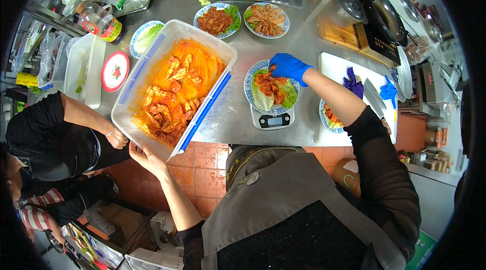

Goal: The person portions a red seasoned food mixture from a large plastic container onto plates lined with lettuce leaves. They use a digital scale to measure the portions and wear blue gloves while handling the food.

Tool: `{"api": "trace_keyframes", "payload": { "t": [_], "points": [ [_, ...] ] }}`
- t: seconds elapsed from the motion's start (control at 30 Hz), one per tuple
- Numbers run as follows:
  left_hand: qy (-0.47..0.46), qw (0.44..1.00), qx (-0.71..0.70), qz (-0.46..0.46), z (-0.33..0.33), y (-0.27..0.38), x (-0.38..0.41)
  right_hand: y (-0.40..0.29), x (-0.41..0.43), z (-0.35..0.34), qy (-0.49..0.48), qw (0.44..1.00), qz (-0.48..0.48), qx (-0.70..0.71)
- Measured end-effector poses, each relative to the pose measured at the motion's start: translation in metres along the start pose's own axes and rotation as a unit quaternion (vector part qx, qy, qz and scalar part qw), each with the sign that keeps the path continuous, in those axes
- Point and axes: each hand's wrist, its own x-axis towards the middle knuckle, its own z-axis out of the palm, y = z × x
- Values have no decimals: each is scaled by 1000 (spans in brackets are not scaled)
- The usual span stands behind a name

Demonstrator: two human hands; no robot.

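My left hand [150, 161], bare, grips the near end of a large clear plastic container [222, 44] with blue side clips. The container tilts toward me at the table's edge; red-marinated meat pieces [163, 116] lie in it, amid orange sauce. My right hand [290, 68], in a blue glove, has its fingertips on marinated meat [270, 84] over lettuce [262, 97]. This lies on a blue-and-white plate [248, 89], which rests on a digital kitchen scale [274, 122]. The glove hides part of the plate and its food.
Two filled plates [217, 21] [267, 20] and a lettuce-lined plate [146, 38] stand farther back. Under my right forearm is another plate [330, 116]. A cleaver [374, 97] lies on a white cutting board [334, 65]. At left, a co-worker's hand [118, 139] is by the container's corner.
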Motion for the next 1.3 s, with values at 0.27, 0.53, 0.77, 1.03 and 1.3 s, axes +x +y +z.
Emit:
{"api": "trace_keyframes", "payload": {
  "t": [0.27, 0.53, 0.77, 1.03, 1.3],
  "points": [
    [1, 1000, 8, -4, 1, 8, -2, -5, -15, -18, 52, 998, 0, 40],
    [-11, 999, -31, -25, 2, 7, -1, -41, -55, 0, -74, 870, 54, 484],
    [-6, 1000, -7, -8, -2, -2, 0, -38, -58, 36, 56, 981, -20, 185],
    [-9, 999, -32, 2, 0, 4, -2, -24, -78, 6, 64, 961, -4, 268],
    [-5, 999, -50, -17, 2, 5, -1, 8, -88, 17, 168, 974, 1, 151]
  ]
}}
